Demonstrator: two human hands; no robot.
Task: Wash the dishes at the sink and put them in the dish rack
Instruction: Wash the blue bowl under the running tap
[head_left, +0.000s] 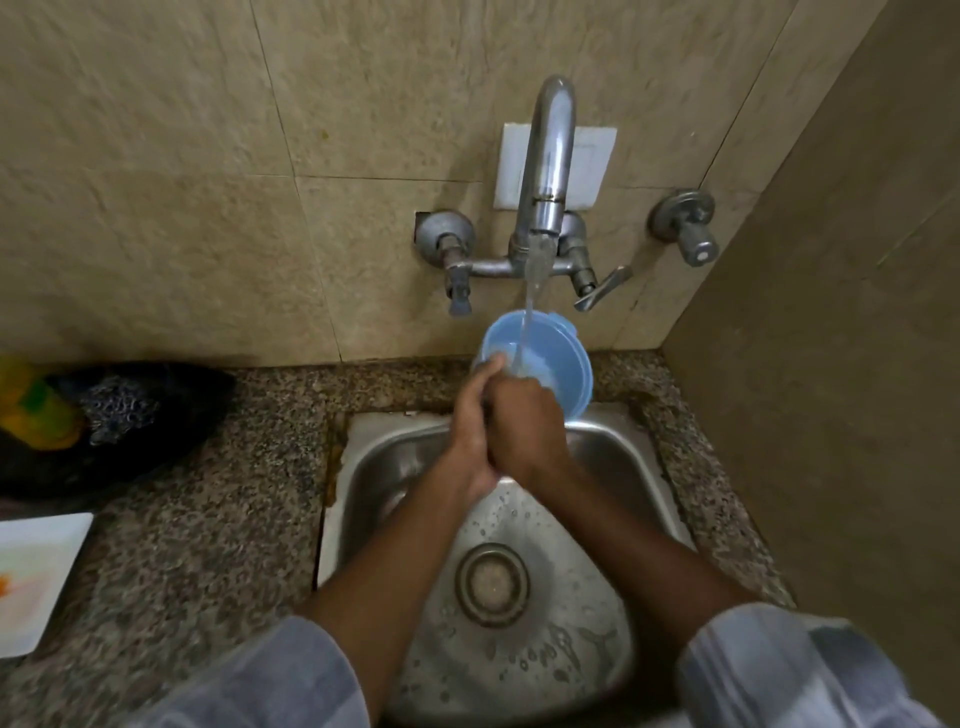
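- Both hands held a blue bowl (550, 358) over the sink (613, 457), under the tap (545, 171) — water ran in.
- Left hand (470, 415) gripped its near rim; right hand (524, 426) curled beside — its exact hold unclear.

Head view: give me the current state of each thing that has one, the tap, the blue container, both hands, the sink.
tap: running, stream falling into the container
blue container: tilted, mouth towards the camera, held under the stream above the sink's back edge
left hand: grips the container's near rim
right hand: over the left, fingers curled on the container
sink: wet with droplets, no dishes visible in it
drain: uncovered
white tray: on the counter, orange-smeared
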